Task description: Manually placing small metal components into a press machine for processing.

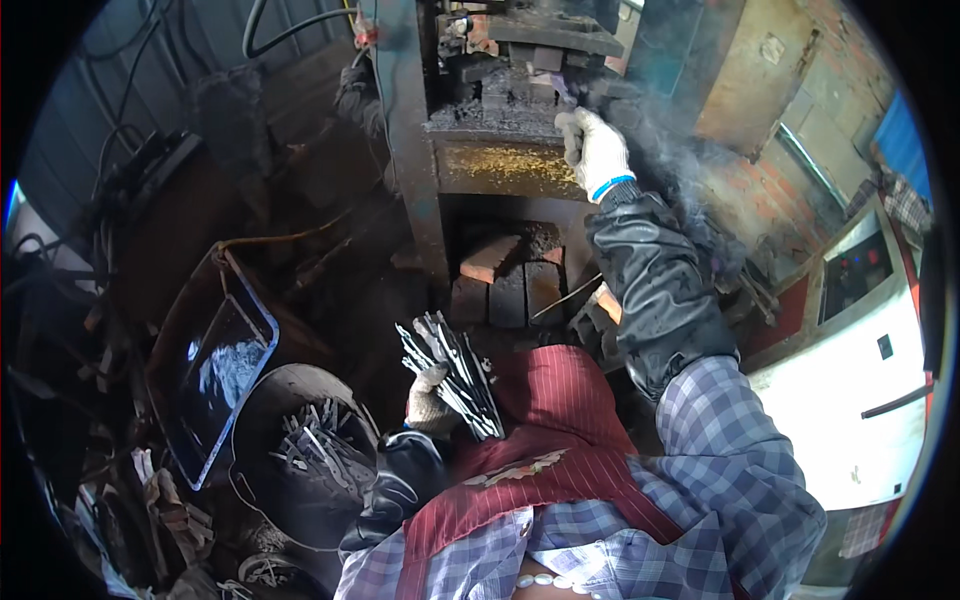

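"Head view — containers first. What's in them?"

"Round bucket (258,415), low on the person's left: loose dark offcuts (325,450) inside, lying at all angles. Just past it, a tilted tub (274,325) with a pale blue rim. Bright sheen (235,372) inside, probably liquid, though deep shade makes that hard to judge."

"Materials, textures, shapes?"

"Bundle of strips (462,378): thin, narrow, stiff-looking, grey with bright edges, ends uneven. Machine frame (425,215) of dark, worn metal; yellow flaky patch (510,163) across its front panel. Rough bricks (490,258) in the recess below. Sleeve covers (660,290) black, glossy, creased. Apron (560,390) dark red, pinstriped. Thin grey smoke (685,160) to the right of the machine bed (490,118), which is blackened and gritty."

"And the hands?"

"Left hand (428,400), gloved: fingers wrapped round the bundle, which slants in front of the apron, near the bucket. Right hand (592,145), pale glove with a blue cuff band (612,186), raised to the machine bed, fingers curled — cannot tell whether anything is pinched between them."

"Bundle relative to the right hand?"

"Well apart: lower, and off to its left."
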`<action>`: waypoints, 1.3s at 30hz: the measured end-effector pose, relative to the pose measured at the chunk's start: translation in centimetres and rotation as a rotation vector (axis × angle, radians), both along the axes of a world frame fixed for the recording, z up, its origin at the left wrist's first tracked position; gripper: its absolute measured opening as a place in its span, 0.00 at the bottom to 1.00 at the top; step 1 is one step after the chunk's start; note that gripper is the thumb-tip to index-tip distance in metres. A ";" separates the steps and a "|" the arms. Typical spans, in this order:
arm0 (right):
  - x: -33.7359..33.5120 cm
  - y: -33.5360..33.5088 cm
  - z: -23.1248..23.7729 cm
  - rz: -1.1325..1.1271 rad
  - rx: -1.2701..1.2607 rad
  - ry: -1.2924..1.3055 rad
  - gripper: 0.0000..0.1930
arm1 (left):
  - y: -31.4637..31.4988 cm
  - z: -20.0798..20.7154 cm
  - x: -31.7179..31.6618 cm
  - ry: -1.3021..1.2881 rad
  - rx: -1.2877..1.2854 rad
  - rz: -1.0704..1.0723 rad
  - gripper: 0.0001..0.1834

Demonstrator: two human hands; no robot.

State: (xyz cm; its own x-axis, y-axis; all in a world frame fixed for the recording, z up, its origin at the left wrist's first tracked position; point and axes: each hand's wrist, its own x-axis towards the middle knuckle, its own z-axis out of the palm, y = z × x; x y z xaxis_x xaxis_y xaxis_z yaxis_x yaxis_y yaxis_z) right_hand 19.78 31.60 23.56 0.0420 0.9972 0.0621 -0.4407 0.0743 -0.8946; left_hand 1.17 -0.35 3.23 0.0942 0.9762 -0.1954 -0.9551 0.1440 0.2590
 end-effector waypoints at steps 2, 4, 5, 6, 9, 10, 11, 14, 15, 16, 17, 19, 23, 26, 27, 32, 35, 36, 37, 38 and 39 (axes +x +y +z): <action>-0.6 1.7 -0.2 0.064 0.002 -0.019 0.13 | -0.1 0.2 -0.1 -0.005 0.032 -0.007 0.33; -0.5 3.1 -0.4 0.171 -0.024 -0.015 0.13 | -0.2 0.4 -0.2 0.007 0.022 0.028 0.32; -0.3 3.8 -0.4 0.193 -0.035 0.005 0.14 | -0.1 0.4 -0.3 0.006 0.021 0.033 0.32; -0.1 4.3 -0.5 0.218 -0.070 0.031 0.15 | -0.2 0.4 -0.4 -0.005 0.037 0.029 0.32; 0.1 4.5 -1.1 0.213 -0.089 0.062 0.21 | -0.2 0.0 -0.4 -0.061 0.079 0.043 0.31; 0.2 3.9 -1.5 0.177 -0.090 0.023 0.23 | 0.1 -0.2 -0.4 -0.115 0.094 0.025 0.32; 0.2 2.6 -2.4 0.224 -0.066 -0.076 0.24 | -0.1 -0.4 -0.3 -0.128 0.089 0.059 0.32; 0.5 -3.4 -5.5 0.457 -0.037 -0.408 0.27 | 0.1 -0.8 -0.4 -0.087 0.146 0.099 0.33; 1.3 -6.2 -6.4 0.644 0.069 -0.507 0.23 | 0.2 -0.8 -0.4 -0.091 0.168 0.102 0.33; 1.9 -9.1 -7.2 0.786 0.066 -0.506 0.20 | 0.3 -0.9 -0.4 -0.114 0.182 0.114 0.33; 2.2 -11.9 -8.1 0.880 0.128 -0.572 0.19 | 0.3 -0.9 -0.5 -0.144 0.212 0.107 0.34; 3.0 -17.6 -9.4 0.989 -0.130 -0.576 0.19 | 0.3 -0.8 -0.5 -0.159 0.208 0.124 0.33; 2.3 -25.4 -11.8 1.166 -0.178 -0.910 0.18 | 0.3 -0.6 -0.3 -0.138 0.229 0.153 0.32; 1.7 -27.8 -12.9 0.986 0.097 -1.220 0.15 | 0.5 -0.6 0.0 -0.163 0.247 0.132 0.32; 2.0 -28.0 -13.0 1.031 -0.102 -1.094 0.14 | 0.6 -0.6 0.0 -0.177 0.232 0.131 0.33; 3.0 -28.5 -13.4 1.005 -0.304 -0.761 0.12 | 0.6 -1.1 0.1 -0.201 0.273 0.042 0.34; 3.7 -28.9 -13.6 1.030 -0.583 -0.437 0.12 | 0.4 -1.5 0.2 -0.166 0.142 0.102 0.32; 3.8 -28.9 -13.7 1.043 -0.605 -0.429 0.13 | 0.5 -1.7 0.4 -0.225 0.152 0.147 0.30; 4.4 -29.0 -13.6 1.039 -0.604 -0.326 0.14 | 0.5 -1.7 0.4 -0.182 0.136 0.167 0.29; 5.1 -29.0 -13.3 0.997 -0.636 -0.272 0.14 | 0.5 -1.8 0.3 -0.139 0.123 0.180 0.28; 5.8 -29.1 -13.1 0.915 -0.675 -0.190 0.15 | 0.6 -1.8 0.1 -0.090 0.155 0.128 0.26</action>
State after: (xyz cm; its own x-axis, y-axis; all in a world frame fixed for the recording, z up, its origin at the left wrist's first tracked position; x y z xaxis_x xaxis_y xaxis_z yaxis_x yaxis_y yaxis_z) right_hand 25.58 2.49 10.42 -0.6672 0.4819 -0.5680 0.0635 -0.7230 -0.6880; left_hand 1.29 0.22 1.41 -0.0224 0.9990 -0.0383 -0.9833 -0.0151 0.1814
